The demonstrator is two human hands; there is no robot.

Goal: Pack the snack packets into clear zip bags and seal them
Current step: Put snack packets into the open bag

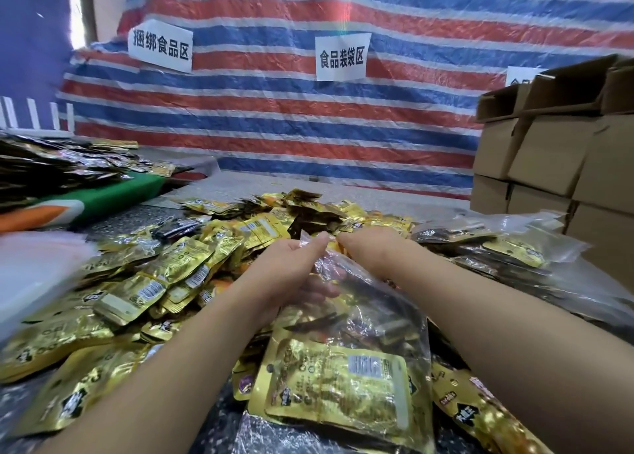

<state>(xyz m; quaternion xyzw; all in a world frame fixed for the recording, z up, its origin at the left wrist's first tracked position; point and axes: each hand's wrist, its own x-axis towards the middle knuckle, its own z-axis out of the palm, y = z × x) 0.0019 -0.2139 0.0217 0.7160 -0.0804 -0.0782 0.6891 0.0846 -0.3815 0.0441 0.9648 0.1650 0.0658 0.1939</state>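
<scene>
Sealing looks underway: left hand (291, 264) and right hand (368, 247) both pinch the mouth of the clear zip bag (370, 319), centre frame, gold snack packets (343, 388) inside. Next, I'd judge, press along the zip.

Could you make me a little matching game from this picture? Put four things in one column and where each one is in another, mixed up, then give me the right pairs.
Things:
1. clear zip bag
2. cardboard boxes
3. paper signs
4. green and orange bag

Places:
A. stuck on the striped tarp
B. stacked at the far right
C. between the left hand and right hand
D. at the left, under a heap of dark packets

Pairs: 1-C, 2-B, 3-A, 4-D
</scene>
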